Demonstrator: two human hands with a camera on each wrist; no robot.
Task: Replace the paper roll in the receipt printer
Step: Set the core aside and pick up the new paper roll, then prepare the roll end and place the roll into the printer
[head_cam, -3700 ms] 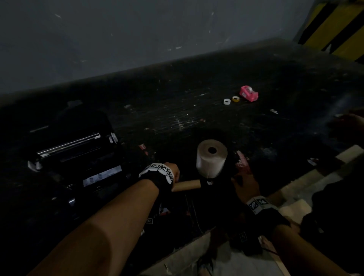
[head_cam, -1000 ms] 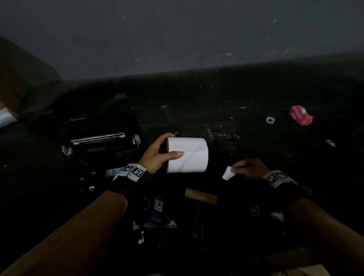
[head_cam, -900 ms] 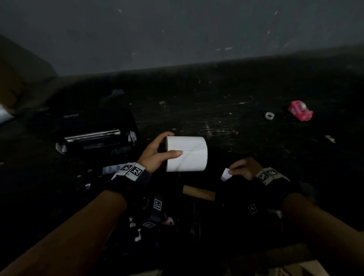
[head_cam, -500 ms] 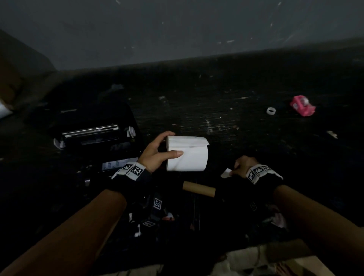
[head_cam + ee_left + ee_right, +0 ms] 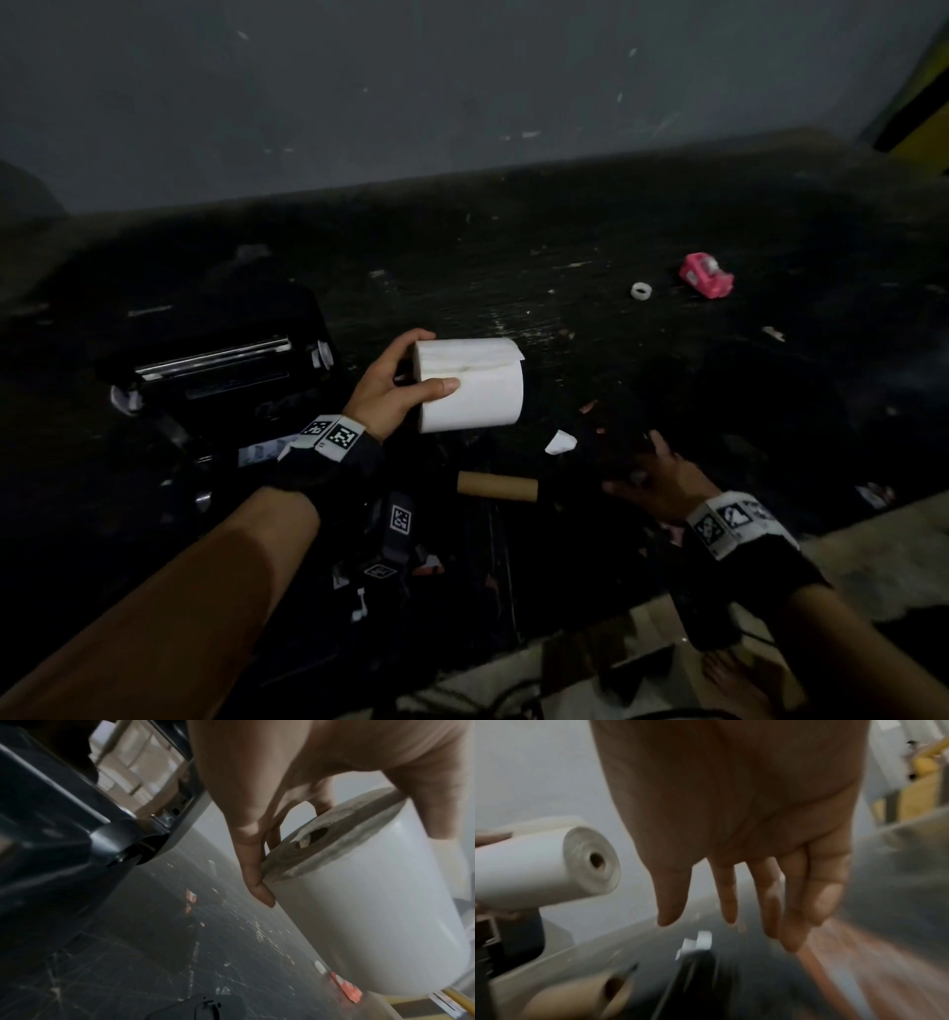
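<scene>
Nearest, the right hand (image 5: 662, 475) hovers low over the dark bench (image 5: 565, 246) with its grip wide, fingers (image 5: 795, 902) straight and spread, holding nothing, a brown cardboard core (image 5: 497, 485) lying just to its left and a white paper scrap (image 5: 561, 442) just beyond. Further on, the left hand (image 5: 395, 385) holds the white paper roll (image 5: 470, 385) on its side above the bench, thumb across the front, right of the open black receipt printer (image 5: 215, 370). Farthest lie a small white ring (image 5: 641, 291) and a pink tape dispenser (image 5: 706, 275).

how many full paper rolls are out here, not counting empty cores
1: the white paper roll held by the left hand, right of the printer. The dark table may hide others.
</scene>
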